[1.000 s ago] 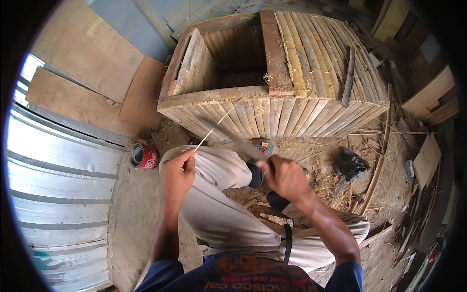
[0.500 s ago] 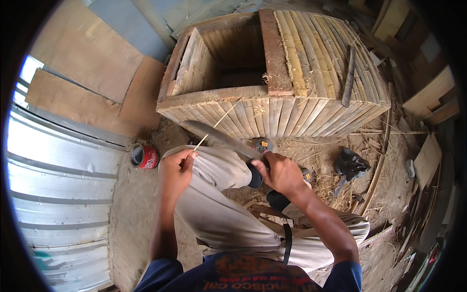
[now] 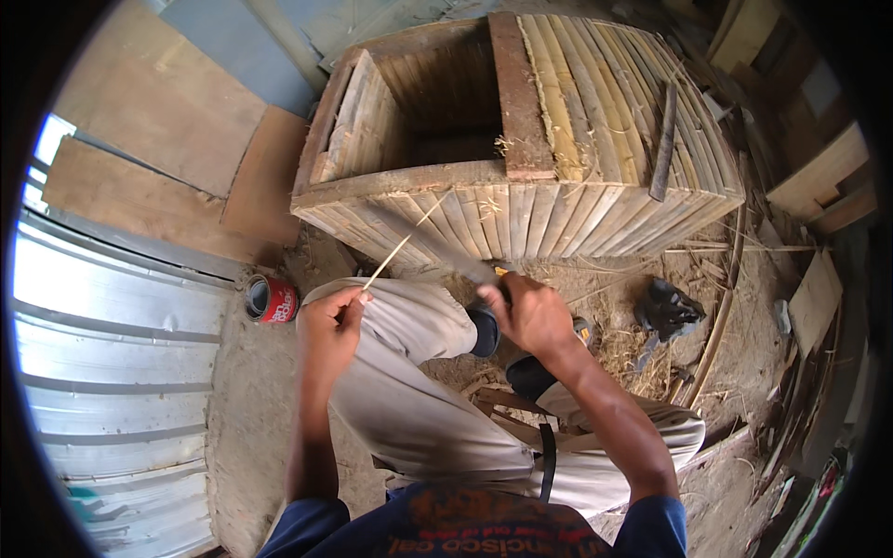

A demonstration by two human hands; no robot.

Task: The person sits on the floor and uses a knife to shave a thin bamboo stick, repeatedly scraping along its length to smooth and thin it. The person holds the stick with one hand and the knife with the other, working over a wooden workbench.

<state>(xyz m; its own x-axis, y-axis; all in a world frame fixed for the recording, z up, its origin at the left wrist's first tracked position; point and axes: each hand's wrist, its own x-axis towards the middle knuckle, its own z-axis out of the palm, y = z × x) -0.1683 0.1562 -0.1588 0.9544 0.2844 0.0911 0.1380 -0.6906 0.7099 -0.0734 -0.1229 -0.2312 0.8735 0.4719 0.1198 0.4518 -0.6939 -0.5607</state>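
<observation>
Between thumb and fingers my left hand [image 3: 327, 333] pinches a thin, pale bamboo strip [image 3: 383, 267], which slants up and away to the right. My right hand [image 3: 535, 318] is wrapped round the handle of a large knife [image 3: 445, 253], the handle mostly hidden by the fingers. Its long, motion-blurred blade points up and left and crosses the strip about midway. Whether the edge touches the strip I cannot tell. Both hands are over my bent legs, in front of a bamboo-slatted box [image 3: 544, 221].
On top of the box, left of a reddish-brown board [image 3: 523, 102], is a square opening; a dark narrow bar [image 3: 664, 144] lies on the slats. A red can [image 3: 272, 299] stands by the corrugated metal wall [image 3: 116, 344]. Right of my feet are a black plastic bag [image 3: 668, 310] and shavings.
The knife and my right hand have shifted slightly up and left, with the blade now blurred. My left hand and the strip have moved a little left.
</observation>
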